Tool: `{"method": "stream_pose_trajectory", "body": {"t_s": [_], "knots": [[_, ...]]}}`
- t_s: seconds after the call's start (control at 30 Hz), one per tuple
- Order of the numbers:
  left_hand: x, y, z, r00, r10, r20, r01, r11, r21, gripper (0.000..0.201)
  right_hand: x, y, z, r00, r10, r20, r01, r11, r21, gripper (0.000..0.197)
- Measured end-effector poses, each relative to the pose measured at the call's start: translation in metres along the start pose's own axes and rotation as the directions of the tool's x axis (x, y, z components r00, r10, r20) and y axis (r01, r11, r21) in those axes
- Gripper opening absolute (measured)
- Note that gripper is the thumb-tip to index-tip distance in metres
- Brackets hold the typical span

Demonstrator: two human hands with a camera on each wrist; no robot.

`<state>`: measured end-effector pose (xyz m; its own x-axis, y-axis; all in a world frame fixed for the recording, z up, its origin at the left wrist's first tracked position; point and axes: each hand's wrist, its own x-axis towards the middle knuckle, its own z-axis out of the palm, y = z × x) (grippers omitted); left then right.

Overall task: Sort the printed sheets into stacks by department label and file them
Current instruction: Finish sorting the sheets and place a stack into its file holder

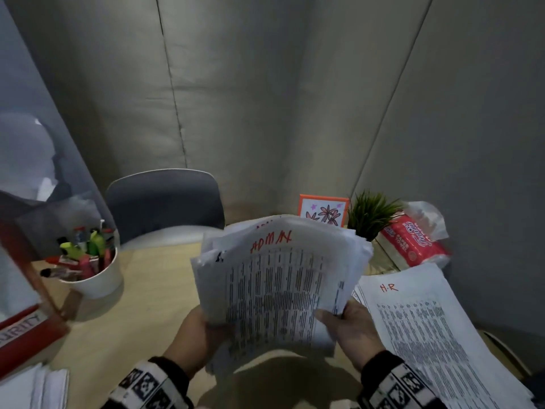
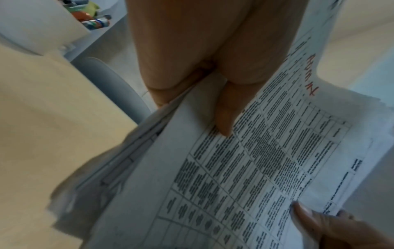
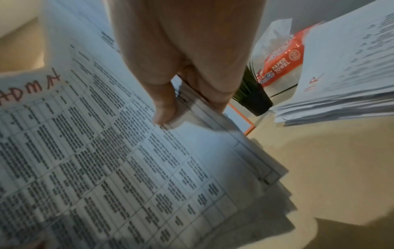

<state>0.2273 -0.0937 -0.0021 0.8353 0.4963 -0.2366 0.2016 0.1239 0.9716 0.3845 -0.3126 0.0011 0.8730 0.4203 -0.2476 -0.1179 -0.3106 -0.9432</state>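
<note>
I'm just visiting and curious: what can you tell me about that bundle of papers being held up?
The bundle of sheets is a loose, uneven sheaf of white paper printed with dense black tables. Its top sheet bears "ADMIN" handwritten in red. It is held above the tan desk, bowed, edges fanned and misaligned. The left hand grips its lower left edge with the thumb on top; the right hand pinches the lower right edge.
</note>
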Motion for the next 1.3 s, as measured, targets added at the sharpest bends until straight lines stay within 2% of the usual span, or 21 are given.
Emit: {"method": "stream_pose_trajectory", "body": {"t_s": [0.07,0.17,0.23,0.33,0.4,0.47,0.5,0.57,0.67,0.7,0.77,0.83,0.87,0.97,1.03,1.1,1.17,1.23,1.3], "knots": [[-0.004,0.009,0.003,0.998,0.053,0.039,-0.052,0.998,-0.022,0.061,-0.003,-0.003,-0.004,0.999,-0.035,-0.013,0.034,0.998,-0.047,0.027],[-0.008,0.017,0.005,0.986,0.101,0.133,-0.098,0.995,-0.029,0.081,-0.013,-0.007,-0.012,0.996,-0.025,0.091,0.026,1.0,-0.016,0.037],[-0.008,0.021,0.007,0.982,0.09,0.165,-0.088,0.996,-0.021,0.084,-0.016,-0.005,-0.015,0.99,0.016,0.14,-0.022,0.999,0.044,0.041],[-0.008,0.023,0.008,0.976,0.045,0.213,-0.045,0.999,-0.008,0.088,-0.017,0.0,-0.015,0.984,0.063,0.167,-0.063,0.998,-0.002,0.039],[-0.008,0.022,0.011,0.977,0.034,0.208,-0.042,0.999,0.032,0.079,-0.017,0.0,-0.013,0.986,0.057,0.16,-0.054,0.998,-0.02,0.037],[-0.008,0.021,0.014,0.989,0.075,0.129,-0.092,0.987,0.13,0.045,-0.017,-0.004,-0.011,0.988,0.05,0.145,-0.047,0.999,-0.019,0.034],[-0.007,0.02,0.015,0.992,0.095,0.082,-0.109,0.977,0.183,0.037,-0.015,-0.005,-0.01,0.99,0.049,0.136,-0.047,0.999,-0.021,0.034],[-0.004,0.016,0.018,0.997,0.071,-0.029,-0.063,0.978,0.201,0.038,-0.009,-0.002,-0.007,0.997,0.035,0.076,-0.034,0.999,-0.024,0.039],[0.0,0.018,0.018,0.985,-0.034,-0.172,0.033,0.999,-0.01,0.027,-0.004,0.005,-0.009,0.993,0.065,-0.095,-0.072,0.994,-0.077,0.063],[0.003,0.019,0.016,0.974,-0.067,-0.215,0.042,0.992,-0.118,0.019,-0.003,0.007,-0.011,0.989,0.125,-0.079,-0.127,0.992,-0.018,0.072],[0.006,0.023,0.015,0.954,-0.168,-0.247,0.08,0.941,-0.329,0.012,-0.003,0.01,-0.011,0.954,0.27,0.132,-0.292,0.938,0.188,0.071],[0.007,0.024,0.018,0.94,-0.256,-0.224,0.123,0.87,-0.477,0.015,-0.004,0.012,-0.006,0.854,0.373,0.362,-0.478,0.837,0.267,0.063],[0.006,0.024,0.022,0.938,-0.278,-0.208,0.136,0.845,-0.516,0.017,-0.003,0.015,-0.004,0.825,0.399,0.401,-0.522,0.809,0.271,0.062],[-0.002,0.02,0.031,0.938,-0.319,-0.137,0.19,0.803,-0.565,0.022,0.0,0.014,-0.002,0.818,0.364,0.445,-0.548,0.726,0.414,0.05],[-0.008,0.017,0.027,0.941,-0.324,-0.092,0.217,0.792,-0.57,0.025,-0.003,0.009,-0.01,0.836,0.252,0.487,-0.498,0.721,0.481,0.044],[-0.014,0.015,0.011,0.951,-0.306,-0.041,0.227,0.782,-0.581,0.032,-0.007,0.006,-0.02,0.852,0.178,0.493,-0.433,0.769,0.47,0.054],[-0.019,0.015,-0.013,0.954,-0.299,0.021,0.253,0.763,-0.595,0.037,-0.009,0.011,-0.033,0.852,0.176,0.494,-0.419,0.794,0.44,0.072],[-0.02,0.015,-0.043,0.95,-0.283,0.131,0.306,0.762,-0.571,0.038,-0.014,0.014,-0.045,0.826,0.194,0.53,-0.459,0.777,0.43,0.074],[-0.017,0.02,-0.059,0.925,-0.291,0.244,0.373,0.819,-0.436,0.033,-0.018,0.015,-0.052,0.812,0.193,0.551,-0.459,0.795,0.397,0.074]]}}
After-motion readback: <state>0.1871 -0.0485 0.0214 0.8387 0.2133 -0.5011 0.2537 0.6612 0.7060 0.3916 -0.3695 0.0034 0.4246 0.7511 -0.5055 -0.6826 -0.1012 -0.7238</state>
